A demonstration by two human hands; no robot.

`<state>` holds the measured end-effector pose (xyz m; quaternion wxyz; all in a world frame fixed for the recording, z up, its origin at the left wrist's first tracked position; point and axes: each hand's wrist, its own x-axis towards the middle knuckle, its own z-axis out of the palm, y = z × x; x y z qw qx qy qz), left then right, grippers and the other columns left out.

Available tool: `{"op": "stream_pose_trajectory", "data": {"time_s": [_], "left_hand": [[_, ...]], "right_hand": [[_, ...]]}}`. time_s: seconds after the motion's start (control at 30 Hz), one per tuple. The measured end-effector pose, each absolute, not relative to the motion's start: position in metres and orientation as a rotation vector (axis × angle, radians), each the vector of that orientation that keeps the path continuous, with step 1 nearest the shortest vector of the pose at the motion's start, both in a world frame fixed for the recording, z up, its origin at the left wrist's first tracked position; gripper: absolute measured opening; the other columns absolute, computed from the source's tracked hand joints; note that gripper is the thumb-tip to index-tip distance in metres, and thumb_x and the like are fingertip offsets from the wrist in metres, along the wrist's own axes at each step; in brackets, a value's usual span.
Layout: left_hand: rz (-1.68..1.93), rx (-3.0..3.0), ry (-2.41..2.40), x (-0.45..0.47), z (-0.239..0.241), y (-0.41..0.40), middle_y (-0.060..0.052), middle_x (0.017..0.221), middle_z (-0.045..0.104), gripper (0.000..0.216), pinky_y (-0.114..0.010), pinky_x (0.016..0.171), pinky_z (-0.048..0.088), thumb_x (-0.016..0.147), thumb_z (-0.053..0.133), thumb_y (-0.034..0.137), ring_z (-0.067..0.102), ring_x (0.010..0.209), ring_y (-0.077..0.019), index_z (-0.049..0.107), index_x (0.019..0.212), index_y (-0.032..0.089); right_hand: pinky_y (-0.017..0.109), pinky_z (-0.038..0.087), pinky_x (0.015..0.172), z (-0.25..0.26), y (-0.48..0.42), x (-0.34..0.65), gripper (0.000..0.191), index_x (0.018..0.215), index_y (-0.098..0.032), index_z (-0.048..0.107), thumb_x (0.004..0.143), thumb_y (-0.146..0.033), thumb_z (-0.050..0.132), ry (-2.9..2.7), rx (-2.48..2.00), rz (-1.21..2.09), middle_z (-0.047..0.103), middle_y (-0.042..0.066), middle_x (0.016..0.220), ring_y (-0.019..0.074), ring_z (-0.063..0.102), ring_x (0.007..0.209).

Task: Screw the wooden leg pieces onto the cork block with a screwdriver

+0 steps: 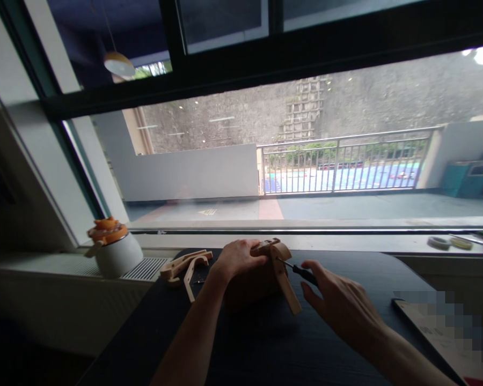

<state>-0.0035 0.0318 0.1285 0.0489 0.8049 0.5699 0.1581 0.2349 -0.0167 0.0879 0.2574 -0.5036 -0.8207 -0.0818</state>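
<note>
Over the top of a small wooden block-like assembly (249, 287) lies my left hand (239, 257), its fingers curled on the far side and thumb toward the right end. A curved wooden leg (286, 287) stands against that right end, its lower end slanting toward me. My right hand (338, 292) has its fingers around the dark handle of a screwdriver (305, 274). The screwdriver's thin shaft points left, with its tip at the upper part of the leg. Whether a screw sits under the tip is too small to tell.
More curved wooden legs (191, 274) lie at the left of the dark table (153, 332), with small bits beside them. A white pot with an orange lid (118, 254) stands on the sill. Tape rolls (438, 243) rest at right; a flat board (426, 329) lies at the table's right.
</note>
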Motion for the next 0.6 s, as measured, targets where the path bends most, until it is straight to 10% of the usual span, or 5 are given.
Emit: {"op": "stream_pose_trajectory", "data": {"time_s": [0.23, 0.6], "left_hand": [[0.479, 2.439, 1.723, -0.004, 0.129, 0.033, 0.001, 0.096, 0.069, 0.036, -0.026, 0.072, 0.043, 0.078, 0.051, 0.053, 0.063, 0.086, -0.0203, 0.062, 0.104, 0.030], [0.439, 2.441, 1.778, 0.002, 0.132, 0.028, 0.000, 0.098, 0.068, 0.034, -0.026, 0.073, 0.044, 0.078, 0.052, 0.050, 0.063, 0.088, -0.0213, 0.062, 0.103, 0.029]], "right_hand": [[0.029, 0.034, 0.055, 0.085, -0.014, 0.237, 0.018, 0.094, -0.020, 0.054, 0.084, -0.006, 0.047, -2.304, -1.167, -0.574, 0.063, 0.000, 0.074, 0.0193, 0.063, 0.063], [0.027, 0.028, 0.049, 0.096, -0.013, 0.237, 0.020, 0.082, -0.022, 0.053, 0.095, -0.032, 0.041, -2.223, -1.499, -0.237, 0.067, -0.001, 0.068, 0.0217, 0.067, 0.062]]}}
